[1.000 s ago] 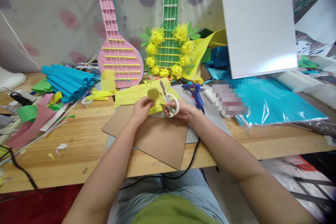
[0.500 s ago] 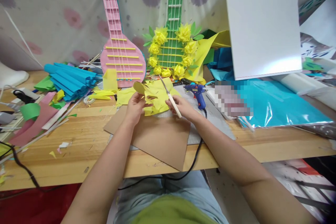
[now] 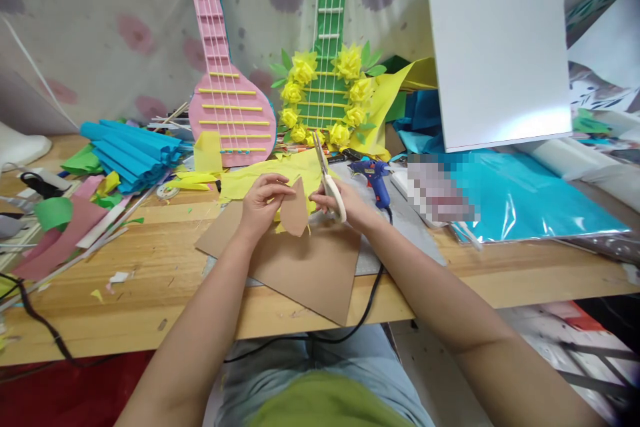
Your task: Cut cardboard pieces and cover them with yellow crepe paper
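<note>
Between the thumb and fingers of my left hand (image 3: 264, 203) is a small petal-shaped piece of brown cardboard (image 3: 295, 212), held upright with its pointed tip up. My right hand (image 3: 345, 203) grips a pair of white-handled scissors (image 3: 334, 195), whose blades point away from me, just right of the cardboard piece and not touching it. Beneath both hands lies crumpled yellow paper (image 3: 245, 180), partly covered by them. It rests over a larger brown cardboard sheet (image 3: 315, 273).
A blue glue gun (image 3: 377, 181) lies right of my hands, its black cord (image 3: 376, 297) running over the table edge. Behind stand a pink paper lute (image 3: 233, 120) and a green one (image 3: 327, 90) with yellow flowers. Blue pleated paper (image 3: 133, 153) and scraps lie left.
My left hand has turned the petal-shaped piece so its brown face shows, lower than before. The scissors in my right hand have rotated, showing more of their handle loops.
</note>
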Demonstrator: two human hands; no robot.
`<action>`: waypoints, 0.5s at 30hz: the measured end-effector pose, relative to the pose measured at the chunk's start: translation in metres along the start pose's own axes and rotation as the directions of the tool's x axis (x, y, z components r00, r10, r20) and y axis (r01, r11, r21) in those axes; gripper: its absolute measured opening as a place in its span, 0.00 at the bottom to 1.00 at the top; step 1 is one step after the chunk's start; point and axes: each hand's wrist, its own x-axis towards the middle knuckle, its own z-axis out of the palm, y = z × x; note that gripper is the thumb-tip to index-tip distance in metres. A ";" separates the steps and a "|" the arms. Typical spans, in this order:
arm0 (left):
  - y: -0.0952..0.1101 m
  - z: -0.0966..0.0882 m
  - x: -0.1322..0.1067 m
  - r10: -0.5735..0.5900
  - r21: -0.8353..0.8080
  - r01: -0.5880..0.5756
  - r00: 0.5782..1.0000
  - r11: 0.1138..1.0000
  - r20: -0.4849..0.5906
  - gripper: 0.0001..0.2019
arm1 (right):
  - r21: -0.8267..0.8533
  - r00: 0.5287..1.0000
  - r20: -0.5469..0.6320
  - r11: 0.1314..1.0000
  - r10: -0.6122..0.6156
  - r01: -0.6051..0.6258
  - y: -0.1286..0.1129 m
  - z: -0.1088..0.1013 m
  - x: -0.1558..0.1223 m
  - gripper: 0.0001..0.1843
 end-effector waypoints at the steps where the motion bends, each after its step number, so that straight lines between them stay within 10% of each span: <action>1: -0.001 0.003 -0.001 -0.004 0.003 0.004 1.000 1.000 0.027 0.06 | 0.024 1.000 0.004 1.000 -0.014 0.014 -0.001 0.003 -0.001 0.20; 7: 0.001 0.016 -0.004 -0.214 -0.156 0.224 0.974 0.962 0.077 0.09 | 0.145 0.997 -0.076 0.989 -0.009 0.020 0.001 0.013 0.000 0.21; 12: 0.004 0.026 -0.006 -0.501 -0.310 0.528 0.849 0.791 0.169 0.20 | 0.134 0.946 -0.325 0.990 -0.002 0.049 0.005 0.012 0.008 0.26; 15: 0.000 0.029 -0.007 -0.520 -0.341 0.577 0.817 0.742 0.249 0.23 | 0.115 0.961 -0.275 0.993 -0.001 0.034 0.007 0.006 0.009 0.25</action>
